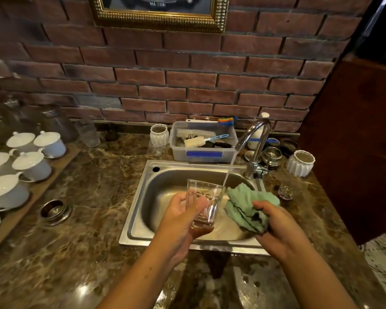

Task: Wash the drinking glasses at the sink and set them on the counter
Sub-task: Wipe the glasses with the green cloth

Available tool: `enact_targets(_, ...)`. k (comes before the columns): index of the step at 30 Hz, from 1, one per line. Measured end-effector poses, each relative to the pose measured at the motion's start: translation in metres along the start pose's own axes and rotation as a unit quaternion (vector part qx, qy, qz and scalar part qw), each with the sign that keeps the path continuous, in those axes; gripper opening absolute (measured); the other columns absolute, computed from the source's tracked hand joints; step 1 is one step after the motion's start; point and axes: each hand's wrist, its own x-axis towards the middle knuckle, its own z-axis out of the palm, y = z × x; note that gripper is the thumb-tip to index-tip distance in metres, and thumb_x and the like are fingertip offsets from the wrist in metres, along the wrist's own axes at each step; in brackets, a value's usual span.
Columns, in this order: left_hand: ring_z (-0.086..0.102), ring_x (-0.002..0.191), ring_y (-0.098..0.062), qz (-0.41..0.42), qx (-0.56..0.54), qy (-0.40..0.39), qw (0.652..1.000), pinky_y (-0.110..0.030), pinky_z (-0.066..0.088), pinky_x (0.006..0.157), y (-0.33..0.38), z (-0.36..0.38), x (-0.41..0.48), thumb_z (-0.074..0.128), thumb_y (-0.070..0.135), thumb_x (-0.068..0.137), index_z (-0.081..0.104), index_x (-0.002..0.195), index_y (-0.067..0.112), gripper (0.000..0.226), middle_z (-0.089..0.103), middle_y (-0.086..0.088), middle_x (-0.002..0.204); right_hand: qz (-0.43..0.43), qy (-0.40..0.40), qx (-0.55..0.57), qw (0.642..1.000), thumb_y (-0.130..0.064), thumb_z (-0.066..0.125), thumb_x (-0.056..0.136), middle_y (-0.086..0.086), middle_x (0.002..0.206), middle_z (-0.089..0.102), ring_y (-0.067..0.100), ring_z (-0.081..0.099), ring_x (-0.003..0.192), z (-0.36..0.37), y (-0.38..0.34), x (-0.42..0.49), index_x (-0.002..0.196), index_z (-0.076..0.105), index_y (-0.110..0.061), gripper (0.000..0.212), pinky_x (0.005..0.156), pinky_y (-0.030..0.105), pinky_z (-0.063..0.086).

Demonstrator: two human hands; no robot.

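Rinse step: left hand (183,216) wraps 1 glass (204,202) over the sink (140,210), stream hitting its rim. Right hand (276,228) clutches green cloth (246,207). Next, prob. wipe inside w/ cloth.

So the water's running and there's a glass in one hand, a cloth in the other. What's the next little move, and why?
Probably bring the green cloth in the right hand into the glass and wipe it. The left hand holds the glass over the sink, the tap stream runs at its rim, and cloth and glass are apart.
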Motion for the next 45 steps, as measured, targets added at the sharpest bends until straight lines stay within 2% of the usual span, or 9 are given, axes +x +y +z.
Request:
enact_targets(4, 0.075, 0.096, -0.032, -0.032, -0.027, -0.035, 0.999, -0.045, 0.062, 0.067, -0.003, -0.001, -0.002, 0.082, 0.034, 0.073, 0.071, 0.110, 0.017, 0.043, 0.075, -0.016, 0.113, -0.220, -0.019, -0.176, 0.959, -0.003, 0.056, 0.098, 0.005, 0.112, 0.075, 0.019, 0.075, 0.096, 0.019, -0.013, -0.008, 0.123, 0.064, -0.026, 0.035, 0.067, 0.021, 0.059)
enact_targets(7, 0.076, 0.090, -0.031, -0.029, -0.037, -0.049, 0.998, -0.040, 0.062, 0.063, -0.002, 0.001, -0.002, 0.073, 0.036, 0.076, 0.071, 0.111, 0.020, 0.039, 0.077, -0.014, 0.109, -0.401, -0.078, -0.446, 0.796, 0.000, 0.060, 0.094, -0.019, 0.126, 0.063, -0.012, 0.057, 0.112, 0.036, -0.022, -0.022, 0.125, 0.059, -0.040, 0.050, 0.088, 0.001, 0.043)
enact_targets(15, 0.075, 0.083, -0.025, -0.030, 0.019, -0.016, 0.999, -0.031, 0.055, 0.060, -0.002, -0.011, -0.006, 0.080, 0.047, 0.071, 0.074, 0.110, 0.022, 0.047, 0.077, -0.012, 0.104, -0.290, -0.241, -0.550, 0.745, -0.004, 0.054, 0.095, -0.031, 0.091, 0.069, -0.008, 0.063, 0.079, 0.041, -0.017, -0.041, 0.127, 0.061, -0.039, 0.049, 0.064, 0.010, 0.047)
enact_targets(25, 0.070, 0.064, -0.012, 0.080, 0.127, 0.118, 0.982, -0.022, 0.048, 0.044, -0.020, -0.005, -0.003, 0.057, 0.038, 0.099, 0.079, 0.089, 0.028, 0.026, 0.076, 0.000, 0.078, -0.084, -0.317, -0.347, 0.878, 0.004, 0.067, 0.090, 0.026, 0.118, 0.071, 0.038, 0.068, 0.111, 0.047, 0.014, -0.031, 0.119, 0.067, -0.003, 0.030, 0.102, 0.048, 0.052)
enact_targets(32, 0.069, 0.087, -0.014, 0.301, 0.245, 0.065, 0.919, -0.028, 0.057, 0.068, 0.002, -0.013, 0.005, 0.050, 0.049, 0.091, 0.072, 0.097, 0.028, 0.031, 0.073, 0.003, 0.094, -0.133, -0.263, -0.225, 0.929, -0.018, 0.069, 0.082, 0.011, 0.107, 0.077, 0.032, 0.072, 0.101, 0.064, 0.024, -0.038, 0.115, 0.071, -0.013, 0.034, 0.093, 0.045, 0.058)
enact_targets(35, 0.068, 0.076, -0.019, 0.158, 0.153, 0.083, 0.972, -0.029, 0.050, 0.050, 0.014, -0.003, 0.007, 0.054, 0.046, 0.091, 0.074, 0.097, 0.027, 0.028, 0.075, -0.002, 0.091, -0.312, -0.258, -0.396, 0.824, -0.021, 0.066, 0.089, -0.009, 0.093, 0.076, 0.011, 0.070, 0.086, 0.063, 0.017, -0.044, 0.108, 0.074, -0.024, 0.020, 0.078, 0.028, 0.057)
enact_targets(39, 0.073, 0.062, -0.020, -0.142, -0.029, 0.079, 0.986, -0.029, 0.054, 0.049, 0.028, 0.000, 0.008, 0.070, 0.044, 0.088, 0.073, 0.105, 0.013, 0.035, 0.077, -0.009, 0.079, -0.413, -0.272, -0.608, 0.621, -0.020, 0.070, 0.093, -0.012, 0.121, 0.071, 0.005, 0.062, 0.116, 0.051, 0.008, -0.042, 0.123, 0.068, -0.024, 0.030, 0.110, 0.049, 0.043)
enact_targets(42, 0.065, 0.046, -0.014, -0.095, -0.007, 0.117, 0.989, -0.020, 0.038, 0.032, 0.029, 0.008, 0.008, 0.066, 0.039, 0.091, 0.071, 0.095, 0.014, 0.025, 0.071, -0.006, 0.065, -0.412, -0.277, -0.521, 0.695, -0.022, 0.070, 0.094, -0.010, 0.114, 0.074, 0.010, 0.067, 0.110, 0.054, 0.011, -0.048, 0.122, 0.071, -0.023, 0.028, 0.100, 0.045, 0.052)
enact_targets(45, 0.061, 0.054, -0.009, 0.163, 0.118, 0.121, 0.972, -0.024, 0.039, 0.038, 0.023, 0.018, 0.003, 0.052, 0.033, 0.094, 0.066, 0.080, 0.021, 0.023, 0.064, -0.002, 0.071, -0.350, -0.236, -0.351, 0.835, -0.009, 0.073, 0.089, 0.002, 0.096, 0.078, 0.011, 0.072, 0.089, 0.062, 0.018, -0.052, 0.107, 0.077, -0.021, 0.022, 0.080, 0.029, 0.058)
